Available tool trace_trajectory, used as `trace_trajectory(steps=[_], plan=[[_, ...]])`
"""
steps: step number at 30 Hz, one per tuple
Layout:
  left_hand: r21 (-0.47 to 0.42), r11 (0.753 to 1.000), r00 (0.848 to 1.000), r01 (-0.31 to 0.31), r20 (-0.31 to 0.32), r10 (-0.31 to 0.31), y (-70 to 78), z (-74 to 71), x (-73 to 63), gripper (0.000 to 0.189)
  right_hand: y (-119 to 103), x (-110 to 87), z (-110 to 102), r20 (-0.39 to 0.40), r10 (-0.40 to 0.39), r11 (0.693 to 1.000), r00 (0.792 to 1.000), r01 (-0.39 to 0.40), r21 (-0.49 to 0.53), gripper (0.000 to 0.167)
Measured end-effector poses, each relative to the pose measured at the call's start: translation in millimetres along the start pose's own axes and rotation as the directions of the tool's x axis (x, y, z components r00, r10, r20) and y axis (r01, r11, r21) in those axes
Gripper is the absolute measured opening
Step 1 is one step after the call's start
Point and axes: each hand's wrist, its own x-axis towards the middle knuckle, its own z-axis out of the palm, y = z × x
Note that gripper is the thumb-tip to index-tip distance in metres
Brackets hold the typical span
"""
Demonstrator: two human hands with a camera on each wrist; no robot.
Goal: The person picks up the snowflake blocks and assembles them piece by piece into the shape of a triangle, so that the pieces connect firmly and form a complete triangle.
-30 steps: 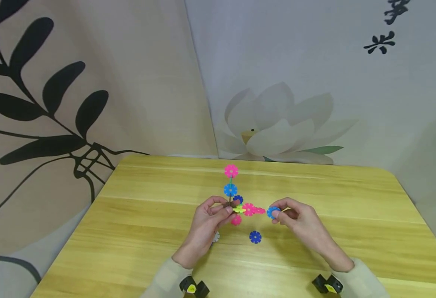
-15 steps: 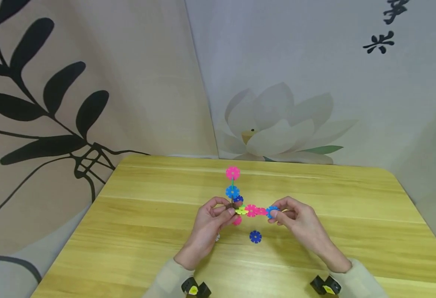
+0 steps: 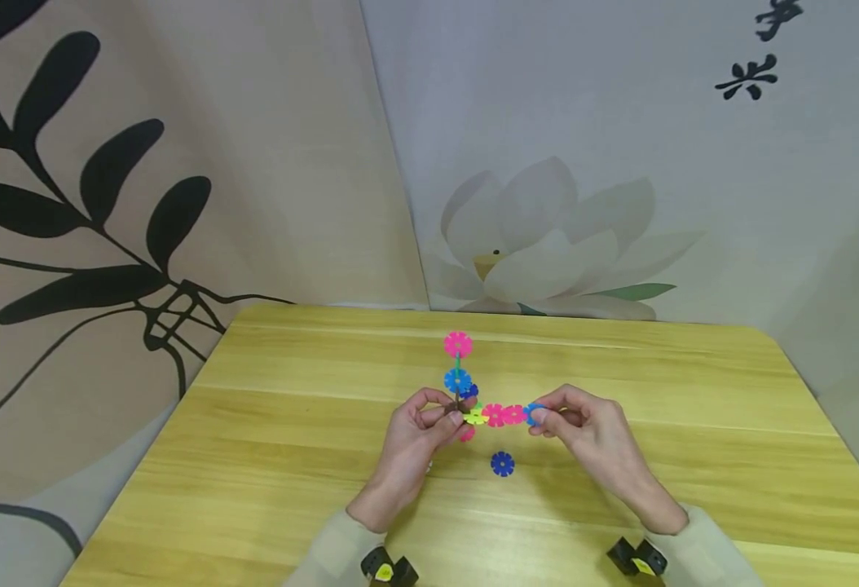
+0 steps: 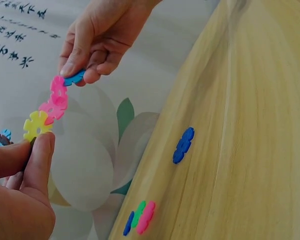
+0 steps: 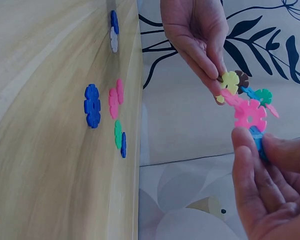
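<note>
A chain of notched plastic snowflake discs hangs above the table between both hands. My left hand [image 3: 418,444] pinches it at the brown disc [image 5: 242,79], beside the yellow disc [image 4: 37,125]. Two pink discs [image 3: 495,415] run on from the yellow one. At the chain's right end my right hand [image 3: 594,436] pinches a light blue disc [image 5: 257,140], whose edge meets the last pink disc; how deep the notches sit is hidden by fingers. Another branch rises from the brown disc: light blue [image 3: 457,380], green [image 5: 263,96] and pink [image 3: 458,344].
On the wooden table [image 3: 253,456] lies a dark blue disc [image 3: 503,464] in front of the hands. Farther back are a pink disc [image 4: 146,217], a green disc [image 4: 138,214] and another dark blue disc [image 4: 128,223]. A white disc [image 5: 114,40] lies near the left hand.
My right hand has brought the light blue disc leftward, from apart to touching the end pink disc. My left hand has shifted slightly right with the chain.
</note>
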Motion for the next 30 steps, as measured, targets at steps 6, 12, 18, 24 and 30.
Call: trace_trajectory(steps=[6, 12, 18, 24, 30], plan=[[-0.021, 1.000, 1.000, -0.009, 0.002, 0.009, -2.8, -1.5, -1.4, 0.019, -1.5, 0.5, 2.5, -0.010, -0.032, 0.999, 0.999, 0.031, -0.035, 0.006], [-0.055, 0.998, 1.000, -0.020, -0.019, 0.019, -0.8, 0.4, -0.6, 0.017, 2.2, -0.4, 8.7, -0.008, -0.042, 0.999, 0.999, 0.042, -0.008, 0.006], [-0.044, 0.999, 1.000, -0.004, -0.020, 0.003, -3.4, 1.3, 1.1, 0.018, 4.3, -0.9, 10.0, -0.034, 0.003, 0.997, 0.999, 0.000, 0.082, 0.008], [-0.046, 0.999, 1.000, -0.009, -0.019, 0.008, -4.6, 0.5, 1.2, 0.019, 6.1, 0.0, 9.6, -0.016, 0.098, 0.994, 0.995, -0.097, 0.051, 0.009], [-0.044, 0.999, 1.000, -0.008, -0.025, 0.007, -2.8, 0.3, 1.9, 0.019, 9.1, -0.1, 9.2, -0.009, 0.117, 0.993, 0.993, -0.117, 0.029, 0.009]])
